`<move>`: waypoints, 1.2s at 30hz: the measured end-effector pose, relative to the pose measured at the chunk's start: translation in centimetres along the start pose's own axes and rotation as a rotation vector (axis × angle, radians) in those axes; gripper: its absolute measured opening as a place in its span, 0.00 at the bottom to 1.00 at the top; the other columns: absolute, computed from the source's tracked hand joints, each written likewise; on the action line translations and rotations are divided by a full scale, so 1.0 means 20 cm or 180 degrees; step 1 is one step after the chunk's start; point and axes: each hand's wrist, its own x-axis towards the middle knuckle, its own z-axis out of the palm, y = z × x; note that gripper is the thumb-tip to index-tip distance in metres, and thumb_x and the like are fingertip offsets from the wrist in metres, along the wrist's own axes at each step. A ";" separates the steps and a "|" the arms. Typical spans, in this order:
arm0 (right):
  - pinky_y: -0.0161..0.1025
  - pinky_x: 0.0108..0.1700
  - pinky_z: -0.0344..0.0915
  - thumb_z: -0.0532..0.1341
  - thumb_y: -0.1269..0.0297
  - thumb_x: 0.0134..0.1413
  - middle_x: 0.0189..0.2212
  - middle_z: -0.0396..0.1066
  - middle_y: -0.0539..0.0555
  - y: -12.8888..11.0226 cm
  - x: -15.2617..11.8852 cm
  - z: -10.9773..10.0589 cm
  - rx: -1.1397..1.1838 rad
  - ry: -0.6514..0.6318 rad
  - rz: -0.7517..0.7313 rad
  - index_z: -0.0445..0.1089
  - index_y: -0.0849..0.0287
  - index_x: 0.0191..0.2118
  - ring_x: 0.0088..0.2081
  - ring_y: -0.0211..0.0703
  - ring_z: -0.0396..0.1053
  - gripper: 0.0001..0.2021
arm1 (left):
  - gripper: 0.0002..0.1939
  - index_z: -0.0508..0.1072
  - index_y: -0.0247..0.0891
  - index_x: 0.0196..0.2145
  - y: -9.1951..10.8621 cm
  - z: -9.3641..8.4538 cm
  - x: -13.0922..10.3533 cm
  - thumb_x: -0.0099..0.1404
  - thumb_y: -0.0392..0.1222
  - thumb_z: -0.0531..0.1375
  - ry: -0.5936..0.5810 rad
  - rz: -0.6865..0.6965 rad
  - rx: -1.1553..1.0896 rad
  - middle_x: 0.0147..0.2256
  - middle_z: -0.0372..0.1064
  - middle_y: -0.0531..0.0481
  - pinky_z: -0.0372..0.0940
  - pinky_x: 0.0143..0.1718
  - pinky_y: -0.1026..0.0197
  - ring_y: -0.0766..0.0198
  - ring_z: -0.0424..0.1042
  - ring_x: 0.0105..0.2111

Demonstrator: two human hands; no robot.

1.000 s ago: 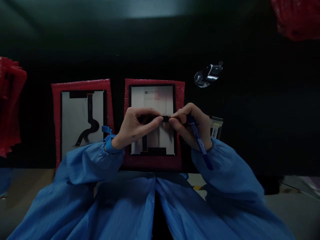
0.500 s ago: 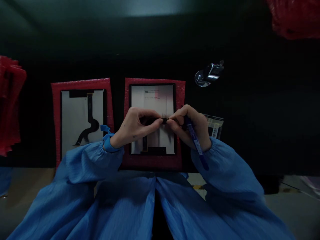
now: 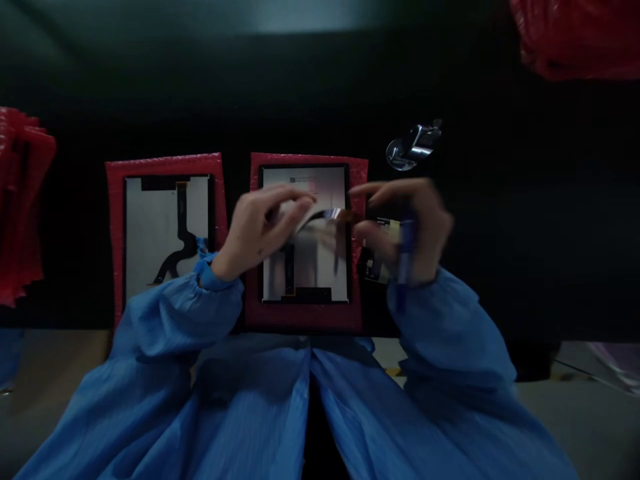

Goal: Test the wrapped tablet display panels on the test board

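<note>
Above the middle display panel, my left hand pinches a flat ribbon cable. The cable's bright, orange-tinged end sticks out to the right of my fingertips. My right hand is smeared by motion just right of that end, thumb and forefinger apart. A dark blue pen is tucked in this hand and points down toward the sleeve. The panel lies back side up on a red bubble bag, with dark tape along its lower edge.
Left of it, a second display panel with a black ribbon cable lies on another red bag. A shiny metal device stands behind my right hand, and a small labelled piece lies beside it. Red bags are stacked left and far right.
My right hand has let go of the cable and moved right, its thumb and forefinger spreading. My left hand has shifted slightly up and left, and the cable end now shows.
</note>
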 end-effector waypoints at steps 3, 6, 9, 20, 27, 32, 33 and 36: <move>0.42 0.29 0.61 0.52 0.39 0.66 0.37 0.69 0.54 -0.09 -0.04 -0.02 -0.0124 0.1364 -0.0188 0.69 0.51 0.39 0.30 0.44 0.70 0.21 | 0.16 0.80 0.39 0.36 -0.07 -0.06 0.02 0.71 0.49 0.55 0.0463 -0.0118 0.0552 0.33 0.76 0.46 0.63 0.34 0.59 0.60 0.71 0.31; 0.38 0.23 0.57 0.59 0.48 0.65 0.30 0.64 0.50 -0.18 -0.17 0.05 -0.0141 0.0942 0.0226 0.68 0.51 0.38 0.24 0.38 0.63 0.13 | 0.08 0.78 0.40 0.36 -0.16 -0.07 0.02 0.66 0.43 0.59 0.0376 -0.0280 0.0992 0.31 0.74 0.47 0.63 0.40 0.57 0.57 0.72 0.33; 0.34 0.21 0.57 0.63 0.59 0.64 0.21 0.63 0.45 -0.19 -0.32 0.19 -0.0003 -0.0259 0.0699 0.66 0.55 0.31 0.20 0.34 0.61 0.11 | 0.07 0.76 0.40 0.39 -0.18 -0.05 0.01 0.62 0.40 0.63 0.0039 -0.0503 0.1207 0.32 0.72 0.48 0.63 0.45 0.54 0.54 0.73 0.36; 0.55 0.65 0.61 0.57 0.64 0.69 0.54 0.76 0.56 -0.06 -0.47 0.28 -0.1396 -0.0875 -0.0178 0.69 0.54 0.57 0.60 0.52 0.70 0.14 | 0.15 0.72 0.34 0.41 -0.09 -0.10 0.00 0.72 0.48 0.53 -0.0278 -0.1530 0.2104 0.40 0.74 0.37 0.62 0.53 0.49 0.46 0.74 0.46; 0.71 0.70 0.45 0.63 0.51 0.62 0.66 0.61 0.64 -0.02 -0.48 0.28 -0.1607 -0.1399 -0.0708 0.43 0.60 0.73 0.70 0.64 0.50 0.43 | 0.22 0.58 0.42 0.20 -0.19 -0.10 0.04 0.70 0.48 0.59 0.0286 -0.1264 0.0904 0.22 0.56 0.53 0.59 0.40 0.57 0.61 0.66 0.29; 0.61 0.68 0.58 0.54 0.74 0.68 0.68 0.58 0.60 -0.06 -0.51 0.32 -0.1546 -0.0684 -0.1049 0.46 0.54 0.74 0.70 0.55 0.54 0.32 | 0.29 0.55 0.41 0.18 -0.12 -0.10 0.03 0.76 0.54 0.45 0.0340 -0.1116 -0.0008 0.19 0.50 0.54 0.52 0.30 0.57 0.66 0.55 0.21; 0.57 0.67 0.61 0.54 0.75 0.68 0.67 0.59 0.59 -0.07 -0.52 0.31 -0.1504 -0.0508 -0.1146 0.50 0.53 0.73 0.68 0.54 0.58 0.31 | 0.30 0.57 0.41 0.18 -0.12 -0.10 0.03 0.77 0.54 0.41 0.0354 -0.1076 -0.0038 0.19 0.53 0.53 0.52 0.30 0.56 0.65 0.56 0.21; 0.55 0.65 0.66 0.56 0.72 0.68 0.67 0.60 0.56 -0.13 -0.56 0.19 -0.1299 -0.0360 -0.0798 0.55 0.49 0.71 0.66 0.55 0.62 0.29 | 0.25 0.61 0.41 0.20 -0.13 -0.10 0.03 0.76 0.48 0.48 0.0570 -0.0795 0.0469 0.21 0.57 0.52 0.54 0.33 0.56 0.63 0.60 0.24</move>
